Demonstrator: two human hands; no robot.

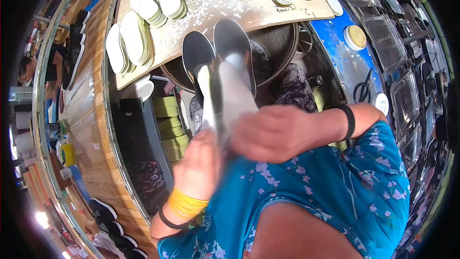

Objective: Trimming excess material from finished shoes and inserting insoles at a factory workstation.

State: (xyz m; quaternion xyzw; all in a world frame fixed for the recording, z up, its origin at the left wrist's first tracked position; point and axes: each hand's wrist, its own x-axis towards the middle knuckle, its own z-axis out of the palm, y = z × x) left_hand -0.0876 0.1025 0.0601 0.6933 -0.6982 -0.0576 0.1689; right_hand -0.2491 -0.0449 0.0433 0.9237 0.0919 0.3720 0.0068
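The left hand [199, 165] is closed around the lower end of a dark shoe [197, 60] and a pale insole [207, 98] that stands up out of it; the fingers themselves are blurred, but the hold looks firm. Just to the right, the right hand [278, 132] lies curled over the heel of a second dark shoe [232, 43] and its own pale insole [235, 88], pressing both against the left-hand pair, so the four pieces touch at the grip.

Both insoles are only partly seated. In my judgement a slack squeeze or a quick twist could let one slide out, and it would drop into the dark round bowl [282, 43] directly beyond the fingers.

Past the shoe toes runs a wooden board [215, 12] loaded with stacks of insoles [158, 0]; its near edge sits close, so a forward push could knock a stack. Left of the grip a pile of green pads [170, 124] crowds the gap. To the right, a blue surface [342, 64] holds scissors [362, 86]; there is little free room, mostly above the bowl.
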